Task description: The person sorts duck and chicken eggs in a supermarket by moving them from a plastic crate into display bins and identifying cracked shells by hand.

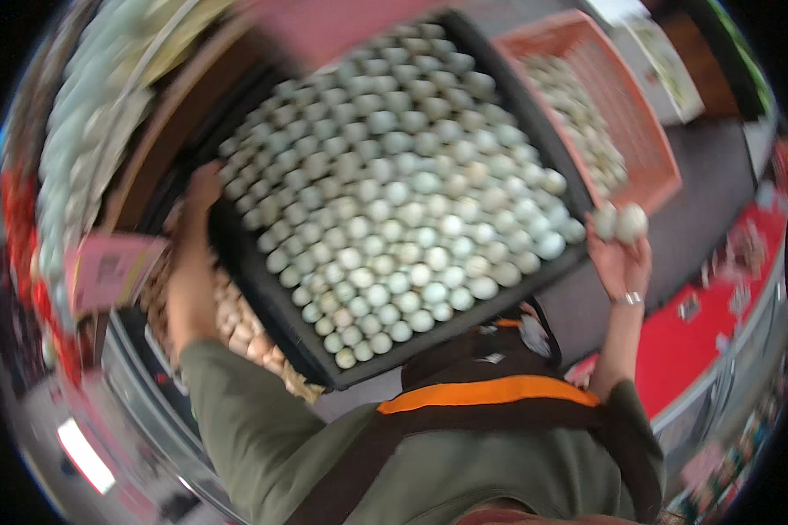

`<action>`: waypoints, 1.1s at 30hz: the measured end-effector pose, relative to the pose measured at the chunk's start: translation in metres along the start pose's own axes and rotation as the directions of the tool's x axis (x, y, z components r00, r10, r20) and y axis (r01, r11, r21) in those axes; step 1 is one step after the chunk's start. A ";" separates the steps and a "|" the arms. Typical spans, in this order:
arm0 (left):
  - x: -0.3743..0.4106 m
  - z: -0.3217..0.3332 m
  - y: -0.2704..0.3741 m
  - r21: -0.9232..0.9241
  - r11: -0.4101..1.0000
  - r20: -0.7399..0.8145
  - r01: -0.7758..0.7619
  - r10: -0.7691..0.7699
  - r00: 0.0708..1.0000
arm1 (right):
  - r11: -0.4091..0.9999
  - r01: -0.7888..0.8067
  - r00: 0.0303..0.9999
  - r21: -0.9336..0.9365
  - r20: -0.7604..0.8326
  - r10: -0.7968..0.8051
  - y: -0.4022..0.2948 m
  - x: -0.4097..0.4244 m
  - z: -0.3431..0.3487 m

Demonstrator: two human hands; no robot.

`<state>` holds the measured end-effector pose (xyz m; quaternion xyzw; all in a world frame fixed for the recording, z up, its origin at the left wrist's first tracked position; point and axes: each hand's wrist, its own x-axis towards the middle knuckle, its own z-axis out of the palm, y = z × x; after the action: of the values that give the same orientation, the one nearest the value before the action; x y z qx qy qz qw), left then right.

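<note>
Rows of pale green and whitish eggs [394,190] fill a large black tray [427,338] in front of me. My right hand [618,256], with a bracelet at the wrist, holds two pale eggs [622,223] just outside the tray's right corner. At the tray's left side, my left hand [205,184] is blurred and partly lost against the dark rim; whether its fingers grip the rim or an egg does not show.
An orange plastic crate [650,157] with small pale eggs [574,111] adjoins the tray at the upper right. Brown eggs [240,328] lie beneath my left arm, near a pink sign [115,270]. Bagged eggs [85,131] hang at the far left. A red surface [689,335] lies at right.
</note>
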<state>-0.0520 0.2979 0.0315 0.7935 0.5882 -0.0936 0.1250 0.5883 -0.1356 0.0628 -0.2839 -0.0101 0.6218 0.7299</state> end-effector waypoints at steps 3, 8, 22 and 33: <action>-0.037 -0.032 0.093 0.066 0.998 0.012 0.019 -0.020 1.000 | 0.997 0.013 1.000 0.082 0.009 -0.013 -0.022 0.005 -0.015; -0.091 -0.030 0.269 -0.568 0.812 0.022 -0.138 0.183 0.983 | 0.992 0.120 0.993 -0.024 -0.010 -0.120 -0.082 0.009 -0.043; 0.050 0.143 0.734 -0.253 0.631 0.299 -0.734 0.772 0.561 | 0.988 0.152 0.986 -0.038 -0.070 -0.154 -0.190 0.001 -0.133; 0.091 0.264 0.840 0.099 0.774 0.272 -0.626 0.584 0.765 | 0.990 0.106 0.987 0.097 -0.130 -0.093 -0.213 0.004 -0.154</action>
<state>0.7780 0.0666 -0.1720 0.9329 0.2705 -0.1916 0.1409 0.8377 -0.2074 0.0232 -0.2831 0.0536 0.5652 0.7730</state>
